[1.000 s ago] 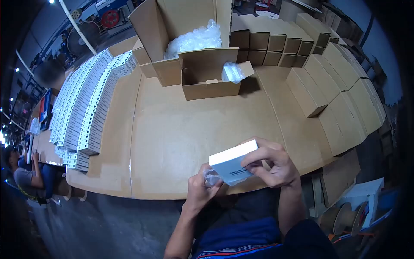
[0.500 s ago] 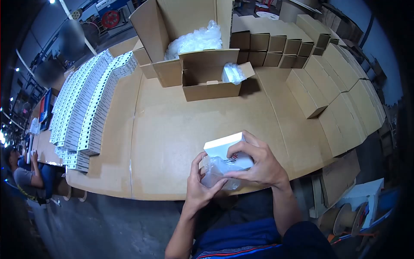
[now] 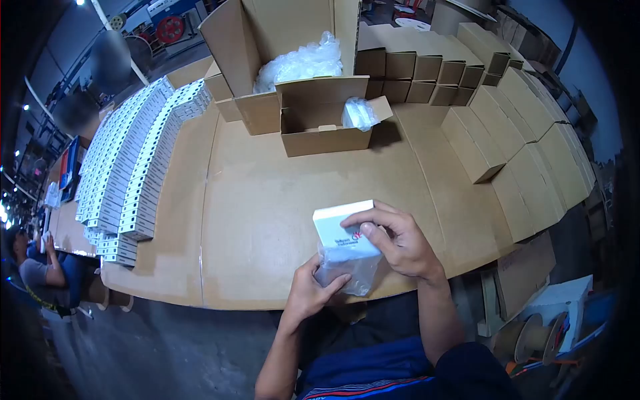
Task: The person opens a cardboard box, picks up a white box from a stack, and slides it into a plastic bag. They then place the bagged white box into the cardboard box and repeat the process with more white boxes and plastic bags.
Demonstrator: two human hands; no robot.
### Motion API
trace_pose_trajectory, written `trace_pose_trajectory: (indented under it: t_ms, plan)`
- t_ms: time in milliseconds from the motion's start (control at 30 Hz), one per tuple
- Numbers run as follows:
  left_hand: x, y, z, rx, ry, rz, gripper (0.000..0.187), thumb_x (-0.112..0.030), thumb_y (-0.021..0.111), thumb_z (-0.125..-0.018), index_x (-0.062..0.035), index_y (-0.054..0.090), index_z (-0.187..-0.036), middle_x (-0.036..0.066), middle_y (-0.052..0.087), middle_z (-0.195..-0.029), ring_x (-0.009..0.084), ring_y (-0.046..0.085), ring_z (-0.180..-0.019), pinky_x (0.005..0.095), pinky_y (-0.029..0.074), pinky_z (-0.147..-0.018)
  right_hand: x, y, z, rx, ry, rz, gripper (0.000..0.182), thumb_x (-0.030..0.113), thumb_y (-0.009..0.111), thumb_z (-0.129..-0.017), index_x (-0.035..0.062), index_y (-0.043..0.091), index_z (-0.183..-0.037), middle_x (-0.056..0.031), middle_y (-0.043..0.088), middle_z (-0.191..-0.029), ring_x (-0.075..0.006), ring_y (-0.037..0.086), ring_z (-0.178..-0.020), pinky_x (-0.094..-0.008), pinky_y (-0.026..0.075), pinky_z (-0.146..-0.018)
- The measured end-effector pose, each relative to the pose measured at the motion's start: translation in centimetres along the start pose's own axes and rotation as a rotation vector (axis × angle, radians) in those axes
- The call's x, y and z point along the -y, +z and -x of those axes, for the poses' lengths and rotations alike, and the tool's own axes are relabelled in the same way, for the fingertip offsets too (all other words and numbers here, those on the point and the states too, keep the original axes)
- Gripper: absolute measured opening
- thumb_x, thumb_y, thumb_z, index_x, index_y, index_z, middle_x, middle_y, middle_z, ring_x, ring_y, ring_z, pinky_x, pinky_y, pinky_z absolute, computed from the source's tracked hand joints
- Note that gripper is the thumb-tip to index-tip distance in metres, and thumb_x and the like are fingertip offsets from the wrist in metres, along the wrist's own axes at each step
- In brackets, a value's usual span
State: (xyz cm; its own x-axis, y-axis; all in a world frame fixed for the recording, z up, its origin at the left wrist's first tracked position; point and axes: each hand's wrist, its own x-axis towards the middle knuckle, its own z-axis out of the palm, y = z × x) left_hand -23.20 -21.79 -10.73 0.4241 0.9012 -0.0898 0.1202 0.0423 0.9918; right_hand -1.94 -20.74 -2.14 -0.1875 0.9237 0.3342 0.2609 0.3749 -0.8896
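A small white box [image 3: 331, 227] with dark and red print is partly inside a clear plastic bag [image 3: 360, 272], above the table's near edge. My left hand [image 3: 309, 291] is closed around the bag's lower left side, thumb across its front. My right hand [image 3: 405, 248] grips the box at its upper right, with fingers over the top and the thumb against the printed face. The box's upper part stands out of the bag; its lower part is covered by the plastic.
An open carton [image 3: 327, 141] holding a wrapped packet [image 3: 360, 114] stands at the table's far side. Behind it, a larger carton [image 3: 259, 115] contains clear plastic bags [image 3: 303, 62]. White boxes [image 3: 143, 173] are stacked at left, brown cartons [image 3: 527, 180] at right. A person [image 3: 47, 267] sits far left.
The box has gone lower into the bag, which now hangs straighter beneath it. My right thumb has moved up from the bag's edge onto the box's printed face.
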Motion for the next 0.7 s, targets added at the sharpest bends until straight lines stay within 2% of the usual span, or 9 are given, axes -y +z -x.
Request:
trace_pose_trajectory:
  t_ms: [33,67,167,200,300,433,633,700]
  plan:
    - [0.1,0.1,0.0,0.001,0.006,0.012,0.044,-0.01,0.084,-0.084,0.006,0.064,-0.119,0.014,0.073,-0.107,0.0191,0.069,-0.101,0.0346,0.055,-0.091,-0.2,0.2,0.1,-0.056,0.036,-0.033,0.022,0.0,0.064,-0.093,0.0019,0.074,-0.112,-0.0156,0.069,-0.106,-0.0247,0.069,-0.094,-0.034,0.053,-0.083]
    - [0.2,0.1,-0.1,0.0,0.01,0.008,0.044,-0.01,0.084,-0.084,0.0064,0.064,-0.119,0.014,0.073,-0.108,0.019,0.069,-0.101,0.0345,0.055,-0.091,-0.4,0.1,0.2,-0.041,0.034,-0.006,0.026,-0.004,0.061,-0.095,0.0005,0.071,-0.118,-0.0146,0.069,-0.111,-0.0204,0.069,-0.098,-0.0326,0.055,-0.087]
    - [0.2,0.1,-0.1,-0.01,0.004,-0.003,0.045,-0.01,0.084,-0.084,0.0072,0.063,-0.12,0.014,0.073,-0.11,0.0187,0.068,-0.102,0.0343,0.055,-0.092,-0.3,1.3,0.2,-0.169,0.144,-0.319,0.033,-0.008,0.059,-0.095,-0.0009,0.065,-0.126,-0.0129,0.067,-0.116,-0.015,0.066,-0.105,-0.0296,0.057,-0.091]
    - [-0.1,0.0,0.0,-0.019,-0.01,-0.008,0.046,-0.01,0.084,-0.084,0.0073,0.063,-0.121,0.014,0.073,-0.111,0.0186,0.068,-0.103,0.0341,0.054,-0.092,-0.8,1.0,0.3,-0.11,0.124,-0.289,0.035,-0.01,0.058,-0.095,-0.0037,0.059,-0.129,-0.0119,0.065,-0.119,-0.0129,0.063,-0.109,-0.0275,0.057,-0.095]
    - [-0.7,-0.1,0.1,-0.038,-0.029,0.05,0.046,-0.01,0.084,-0.084,0.0069,0.062,-0.122,0.014,0.072,-0.112,0.0182,0.068,-0.104,0.0336,0.054,-0.093,-1.4,1.3,0.5,-0.154,0.097,-0.292,0.031,-0.008,0.061,-0.094,-0.0046,0.058,-0.124,-0.0115,0.065,-0.112,-0.0125,0.064,-0.104,-0.0271,0.057,-0.09]
    - [-0.5,-0.1,0.0,-0.039,0.003,0.148,0.048,-0.009,0.084,-0.084,0.0064,0.062,-0.123,0.014,0.071,-0.114,0.0184,0.067,-0.106,0.0334,0.054,-0.094,-2.2,0.5,0.9,-0.155,0.186,-0.242,0.026,-0.004,0.065,-0.093,-0.004,0.058,-0.118,-0.0087,0.064,-0.102,-0.0095,0.063,-0.094,-0.025,0.056,-0.082]
    - [1.0,0.6,-0.3,-0.092,0.082,0.125,0.055,-0.01,0.086,-0.082,0.0052,0.059,-0.128,0.012,0.07,-0.113,0.0164,0.065,-0.104,0.0317,0.052,-0.093,-4.0,1.3,0.8,-0.229,0.206,-0.254,0.018,-0.001,0.068,-0.092,-0.003,0.059,-0.108,-0.0046,0.063,-0.089,-0.0067,0.062,-0.081,-0.0225,0.053,-0.07]
    - [1.0,0.3,-0.1,-0.047,0.024,0.169,0.05,-0.011,0.082,-0.087,0.0047,0.058,-0.128,0.01,0.069,-0.112,0.0145,0.064,-0.103,0.0304,0.051,-0.093,-3.9,1.3,0.8,-0.224,0.23,-0.194,0.017,0.001,0.069,-0.093,-0.0029,0.059,-0.107,-0.005,0.065,-0.088,-0.0073,0.064,-0.081,-0.0231,0.053,-0.069]
